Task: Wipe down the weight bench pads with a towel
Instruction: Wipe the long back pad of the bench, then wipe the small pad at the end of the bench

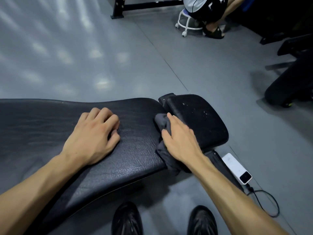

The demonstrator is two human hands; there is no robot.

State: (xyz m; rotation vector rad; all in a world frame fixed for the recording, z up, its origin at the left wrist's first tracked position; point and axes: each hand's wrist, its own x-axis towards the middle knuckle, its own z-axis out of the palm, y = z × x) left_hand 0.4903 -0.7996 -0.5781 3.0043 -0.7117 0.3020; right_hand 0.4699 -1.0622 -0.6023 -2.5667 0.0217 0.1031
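A long black leather back pad (135, 150) of the weight bench runs across the lower half of the view. A smaller black seat pad (199, 119), speckled with white marks, adjoins it on the right. A dark grey towel (162, 122) is bunched in the gap between the two pads. My right hand (179, 139) presses down on the towel and grips it. My left hand (96, 134) rests on the back pad with its fingers curled under and nothing in them.
A white power bank (237, 168) with a black cable (267, 202) lies on the grey floor right of the bench. My two black shoes (127, 219) stand below. A person sits on a white wheeled stool (188, 24) at the back. Dark gym equipment (291, 82) stands at right.
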